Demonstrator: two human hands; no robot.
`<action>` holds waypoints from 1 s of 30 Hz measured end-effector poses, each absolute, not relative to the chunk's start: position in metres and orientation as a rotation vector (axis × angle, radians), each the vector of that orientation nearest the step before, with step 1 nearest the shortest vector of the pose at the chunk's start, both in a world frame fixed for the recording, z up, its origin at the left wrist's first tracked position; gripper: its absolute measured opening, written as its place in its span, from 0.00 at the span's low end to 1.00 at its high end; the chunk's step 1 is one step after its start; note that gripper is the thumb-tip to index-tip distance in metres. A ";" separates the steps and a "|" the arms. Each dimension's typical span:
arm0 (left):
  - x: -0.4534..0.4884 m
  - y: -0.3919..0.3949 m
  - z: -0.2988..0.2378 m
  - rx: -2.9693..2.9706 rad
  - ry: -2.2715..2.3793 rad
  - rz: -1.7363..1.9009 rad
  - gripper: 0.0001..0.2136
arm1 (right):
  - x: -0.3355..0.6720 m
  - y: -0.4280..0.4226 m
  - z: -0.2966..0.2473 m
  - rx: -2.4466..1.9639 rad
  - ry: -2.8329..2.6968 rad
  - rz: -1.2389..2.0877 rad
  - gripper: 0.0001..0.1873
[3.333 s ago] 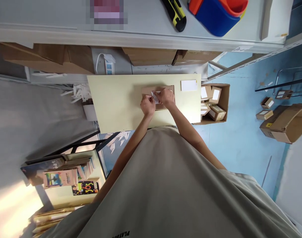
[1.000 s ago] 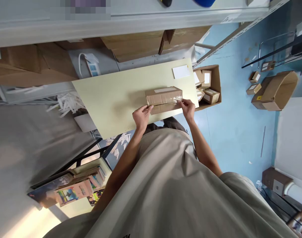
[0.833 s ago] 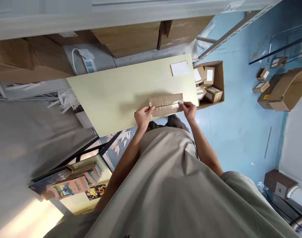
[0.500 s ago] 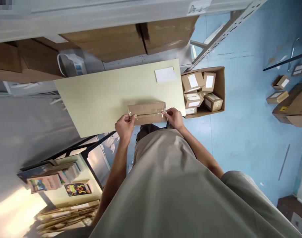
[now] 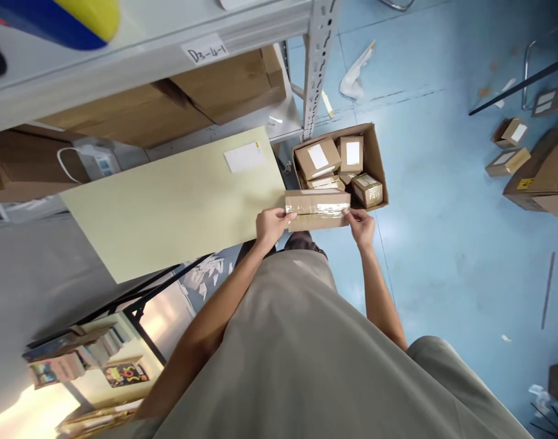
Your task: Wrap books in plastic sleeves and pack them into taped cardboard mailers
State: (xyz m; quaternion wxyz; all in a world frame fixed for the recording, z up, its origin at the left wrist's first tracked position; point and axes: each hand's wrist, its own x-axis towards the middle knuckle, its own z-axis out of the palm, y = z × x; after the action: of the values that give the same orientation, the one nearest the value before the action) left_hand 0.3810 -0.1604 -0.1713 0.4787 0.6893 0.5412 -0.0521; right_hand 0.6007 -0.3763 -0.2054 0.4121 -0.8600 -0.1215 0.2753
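Note:
I hold a long taped cardboard parcel (image 5: 318, 208) by its two ends. My left hand (image 5: 270, 224) grips its left end and my right hand (image 5: 361, 224) grips its right end. The parcel hangs in the air past the right edge of the pale yellow table (image 5: 169, 204), just in front of an open carton (image 5: 378, 160) on the blue floor. Several small labelled parcels (image 5: 318, 157) lie inside that carton.
A white label sheet (image 5: 243, 157) lies on the table's far right corner. A metal shelf upright (image 5: 316, 58) stands behind the carton, with big cardboard boxes (image 5: 224, 85) under the shelf. More parcels (image 5: 511, 131) and a large box (image 5: 546, 183) sit on the floor at right.
Both hands lifted the parcel off the table and carried it right, to just over the near edge of the open carton. The view swung right with it.

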 end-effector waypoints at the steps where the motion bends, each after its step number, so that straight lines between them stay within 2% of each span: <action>1: 0.403 -0.163 -0.171 1.715 1.267 -0.137 0.11 | 0.615 -0.388 -0.204 -2.179 -0.274 0.637 0.38; 7: 0.487 -0.196 -0.179 1.613 1.055 -0.207 0.14 | 0.693 -0.444 -0.180 -2.282 -0.317 0.470 0.36; 13: 0.501 -0.273 -0.193 0.753 1.066 -0.412 0.19 | 0.726 -0.460 -0.162 -2.559 -0.639 0.472 0.30; 18: 0.508 -0.303 -0.200 0.431 1.158 -0.455 0.20 | 0.721 -0.457 -0.179 -2.758 -0.631 0.421 0.36; 21: 0.520 -0.310 -0.203 0.361 1.162 -0.431 0.17 | 0.724 -0.460 -0.189 -2.793 -0.478 0.340 0.40; 24: 0.538 -0.327 -0.204 0.275 1.127 -0.420 0.13 | 0.737 -0.463 -0.191 -2.789 -0.436 0.304 0.39; 30: 0.580 -0.369 -0.219 0.189 1.087 -0.359 0.23 | 0.774 -0.442 -0.198 -2.802 -0.728 0.272 0.38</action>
State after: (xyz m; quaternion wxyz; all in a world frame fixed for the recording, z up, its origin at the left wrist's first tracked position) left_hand 0.5796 -0.3687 -0.2193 0.8364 0.0892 0.5135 -0.1697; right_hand 0.7735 -0.4424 -0.1976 0.1167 -0.9570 -0.2486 0.0930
